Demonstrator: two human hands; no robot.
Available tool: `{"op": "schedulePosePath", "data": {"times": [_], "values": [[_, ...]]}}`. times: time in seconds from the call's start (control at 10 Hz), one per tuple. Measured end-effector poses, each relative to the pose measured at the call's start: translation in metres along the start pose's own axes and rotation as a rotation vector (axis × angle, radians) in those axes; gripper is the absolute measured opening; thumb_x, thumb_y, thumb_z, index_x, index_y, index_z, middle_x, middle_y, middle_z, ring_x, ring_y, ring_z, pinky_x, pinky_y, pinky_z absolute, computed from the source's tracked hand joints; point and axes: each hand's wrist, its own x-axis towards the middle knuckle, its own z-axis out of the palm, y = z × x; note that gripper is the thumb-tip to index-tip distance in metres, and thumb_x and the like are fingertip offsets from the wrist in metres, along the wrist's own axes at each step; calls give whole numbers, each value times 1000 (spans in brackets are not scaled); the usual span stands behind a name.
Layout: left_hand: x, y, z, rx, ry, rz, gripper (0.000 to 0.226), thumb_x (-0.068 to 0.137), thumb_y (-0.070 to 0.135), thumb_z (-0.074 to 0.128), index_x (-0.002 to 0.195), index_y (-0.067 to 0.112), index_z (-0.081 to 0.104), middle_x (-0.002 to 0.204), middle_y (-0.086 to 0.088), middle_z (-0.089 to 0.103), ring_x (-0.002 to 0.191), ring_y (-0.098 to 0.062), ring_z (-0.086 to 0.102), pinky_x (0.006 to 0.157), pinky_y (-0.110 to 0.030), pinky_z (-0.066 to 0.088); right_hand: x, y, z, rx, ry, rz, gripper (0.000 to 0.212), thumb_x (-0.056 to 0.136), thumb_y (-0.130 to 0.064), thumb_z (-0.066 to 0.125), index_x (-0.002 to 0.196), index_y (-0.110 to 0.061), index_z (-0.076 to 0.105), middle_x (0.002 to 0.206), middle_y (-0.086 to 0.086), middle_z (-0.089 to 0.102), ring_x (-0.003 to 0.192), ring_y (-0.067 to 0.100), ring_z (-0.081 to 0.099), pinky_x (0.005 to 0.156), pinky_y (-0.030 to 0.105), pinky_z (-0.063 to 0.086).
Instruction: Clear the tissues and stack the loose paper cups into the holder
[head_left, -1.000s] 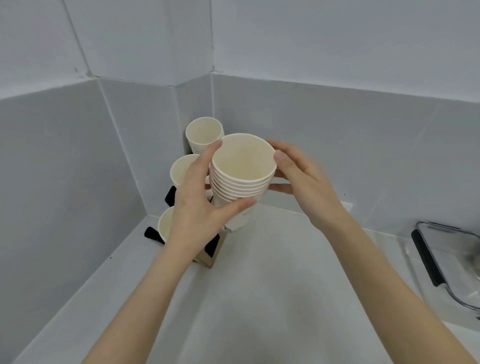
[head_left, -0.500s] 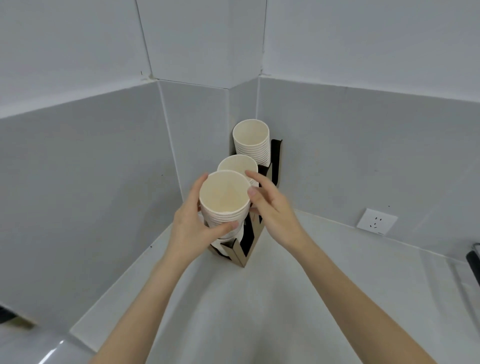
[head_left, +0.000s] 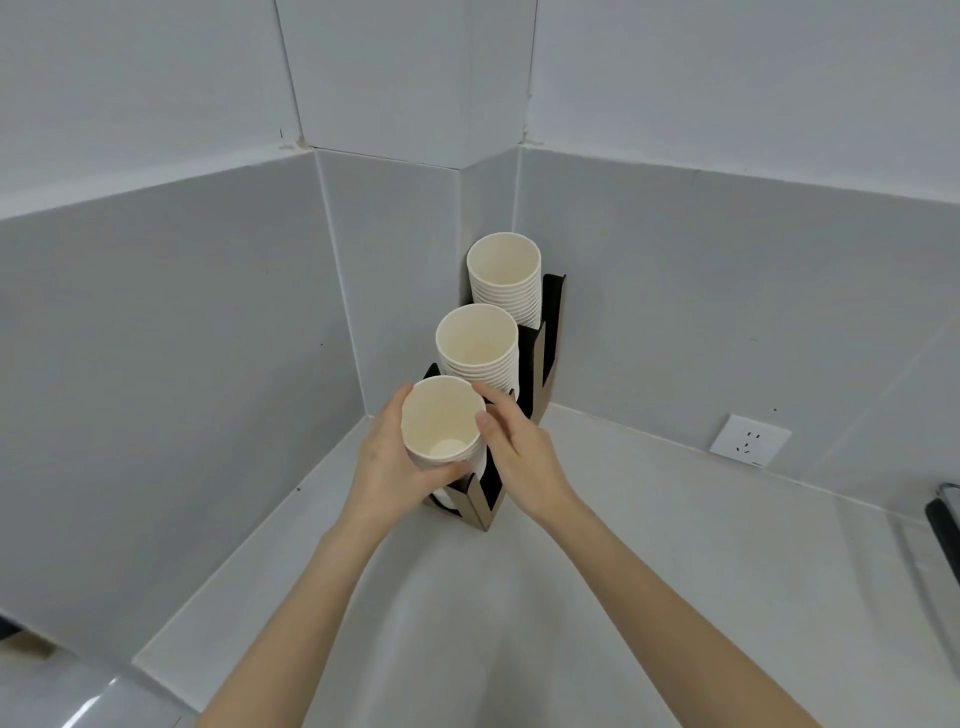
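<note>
A stepped black and brown cardboard cup holder (head_left: 545, 353) stands in the corner of the white counter. Its back slot holds a tall stack of cream paper cups (head_left: 506, 280), and its middle slot holds another stack (head_left: 478, 348). A third stack of cups (head_left: 441, 426) sits low in the front slot. My left hand (head_left: 387, 467) wraps around that front stack from the left. My right hand (head_left: 519, 452) touches its rim and side from the right. No tissues are in view.
Grey walls close in on the left and behind the holder. A white wall socket (head_left: 749, 440) sits low on the right wall. A dark-edged tray (head_left: 943, 525) shows at the right edge. Open counter (head_left: 649, 571) stretches in front of me.
The stack in my hands has sunk lower into the holder's front slot. The view has shifted, so the holder sits nearer the centre.
</note>
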Motion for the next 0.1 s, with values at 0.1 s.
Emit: {"op": "schedulePosePath", "data": {"times": [0.1], "values": [[-3, 13, -1, 64, 6, -43, 101, 47, 42, 82, 132, 22, 31, 138, 0, 43, 127, -19, 39, 97, -29, 38, -3, -10, -8, 32, 42, 20, 33, 96, -18, 41, 128, -23, 46, 120, -1, 61, 111, 11, 54, 98, 25, 39]]}}
